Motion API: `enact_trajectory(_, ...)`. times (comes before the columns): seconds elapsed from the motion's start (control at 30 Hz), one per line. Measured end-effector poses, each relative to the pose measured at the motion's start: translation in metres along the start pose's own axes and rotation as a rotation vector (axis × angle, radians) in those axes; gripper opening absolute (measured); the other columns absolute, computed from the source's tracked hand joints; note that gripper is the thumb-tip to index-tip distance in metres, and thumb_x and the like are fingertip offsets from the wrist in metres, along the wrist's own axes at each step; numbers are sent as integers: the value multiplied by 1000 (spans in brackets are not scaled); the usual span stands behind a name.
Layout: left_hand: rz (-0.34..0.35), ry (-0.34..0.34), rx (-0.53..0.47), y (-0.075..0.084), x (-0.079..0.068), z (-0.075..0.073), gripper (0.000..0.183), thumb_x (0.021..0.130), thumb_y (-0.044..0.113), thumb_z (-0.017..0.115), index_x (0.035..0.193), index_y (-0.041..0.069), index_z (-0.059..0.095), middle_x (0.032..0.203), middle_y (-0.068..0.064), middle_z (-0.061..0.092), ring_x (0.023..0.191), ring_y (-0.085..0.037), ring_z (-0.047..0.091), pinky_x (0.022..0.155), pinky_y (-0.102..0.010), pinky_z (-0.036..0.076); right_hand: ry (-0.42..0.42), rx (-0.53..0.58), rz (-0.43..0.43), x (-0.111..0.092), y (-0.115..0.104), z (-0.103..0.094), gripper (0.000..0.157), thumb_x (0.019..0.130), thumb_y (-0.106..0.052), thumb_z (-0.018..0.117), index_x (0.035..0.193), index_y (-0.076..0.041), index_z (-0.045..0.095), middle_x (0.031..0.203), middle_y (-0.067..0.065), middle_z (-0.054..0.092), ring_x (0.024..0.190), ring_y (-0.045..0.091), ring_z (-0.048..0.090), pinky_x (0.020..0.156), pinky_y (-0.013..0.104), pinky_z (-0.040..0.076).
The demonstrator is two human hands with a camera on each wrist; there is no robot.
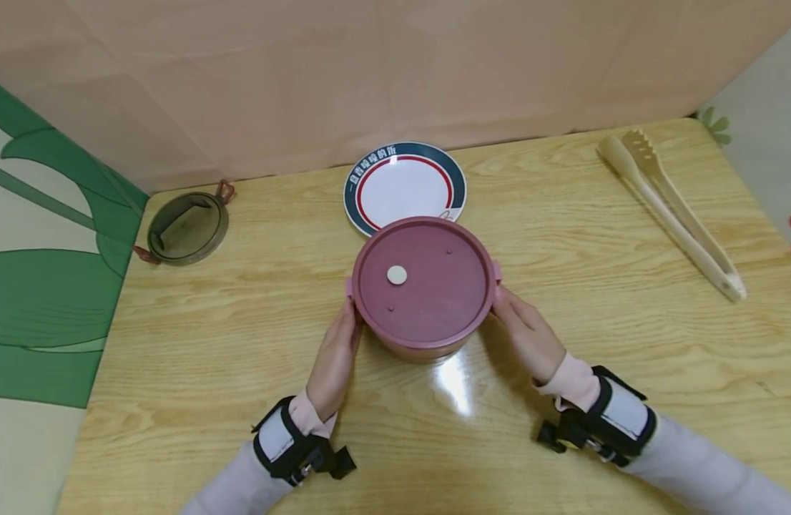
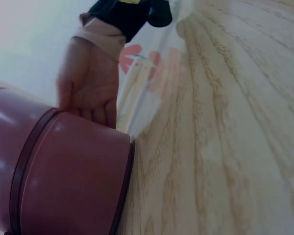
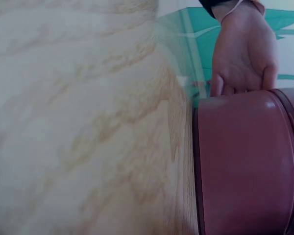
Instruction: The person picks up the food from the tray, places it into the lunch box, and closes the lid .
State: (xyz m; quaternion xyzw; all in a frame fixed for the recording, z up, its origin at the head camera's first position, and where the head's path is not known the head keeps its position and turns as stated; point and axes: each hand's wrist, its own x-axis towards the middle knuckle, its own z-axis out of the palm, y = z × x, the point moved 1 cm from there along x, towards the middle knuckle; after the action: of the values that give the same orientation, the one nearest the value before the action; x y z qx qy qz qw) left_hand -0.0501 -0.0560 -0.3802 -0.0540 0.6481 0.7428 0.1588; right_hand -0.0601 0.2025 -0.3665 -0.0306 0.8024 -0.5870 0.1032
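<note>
In the head view a round mauve lidded pot (image 1: 428,286) stands on the wooden table, with a white button on its lid and a small handle on each side. My left hand (image 1: 333,357) holds it at the left handle, and my right hand (image 1: 531,332) holds it at the right one. Both thumbs lie close under the rim, with the other fingers reaching round behind the wall. The left wrist view shows the right palm facing the pot wall (image 2: 78,171); the right wrist view shows the left palm likewise. The dark bottom edge of the pot lies right along the tabletop.
Just behind the pot, partly covered by it, lies a white plate (image 1: 405,189) with a blue rim and red ring. A small round see-through dish (image 1: 192,232) with red clips sits at the back left. Beige tongs (image 1: 661,207) lie at the right.
</note>
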Motion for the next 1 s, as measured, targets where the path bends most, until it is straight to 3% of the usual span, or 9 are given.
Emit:
enact_trajectory(0.1, 29, -3, 28, 0, 0, 2, 56, 107, 39, 19, 155, 11, 14, 162, 0, 16, 147, -15, 16, 120, -35, 18, 1, 11, -1, 1, -1, 1, 51, 107, -25, 29, 143, 11, 36, 146, 27, 41, 136, 38, 38, 115, 52, 28)
enact_trajectory(0.3, 66, 59, 141, -1, 4, 5, 54, 107, 38, 25, 154, 12, 21, 159, 3, 23, 146, -11, 18, 121, -35, 16, 14, -19, 10, 3, -1, 1, 50, 107, -25, 30, 142, 10, 38, 145, 26, 42, 137, 37, 37, 115, 50, 28)
enact_trajectory(0.53, 105, 41, 174, 2, 6, 7, 50, 108, 30, 21, 154, 10, 21, 159, 2, 22, 146, -11, 18, 121, -35, 17, 57, -69, -40, 4, -1, 3, 45, 107, -18, 29, 136, 11, 48, 134, 28, 53, 127, 37, 47, 109, 44, 38)
enact_trajectory(0.7, 84, 41, 185, 3, 7, 8, 50, 108, 27, 18, 154, 7, 18, 161, -2, 18, 147, -15, 16, 121, -38, 17, 67, -99, -68, 5, -2, 4, 44, 107, -17, 28, 134, 11, 49, 132, 29, 54, 126, 40, 49, 109, 48, 38)
enact_trajectory(0.8, 54, 50, 189, 2, 7, 9, 51, 108, 28, 18, 154, 7, 16, 161, -4, 16, 148, -17, 14, 121, -38, 16, 56, -87, -60, 5, -1, 5, 45, 107, -16, 26, 138, 11, 45, 134, 30, 51, 127, 43, 48, 109, 53, 36)
enact_trajectory(1.0, 1, 57, 181, -1, 5, 9, 52, 108, 31, 17, 155, 10, 14, 162, -2, 13, 148, -16, 11, 121, -39, 13, 56, -68, -33, 3, 0, 8, 45, 107, -17, 26, 142, 9, 40, 139, 29, 47, 130, 42, 44, 112, 53, 33)
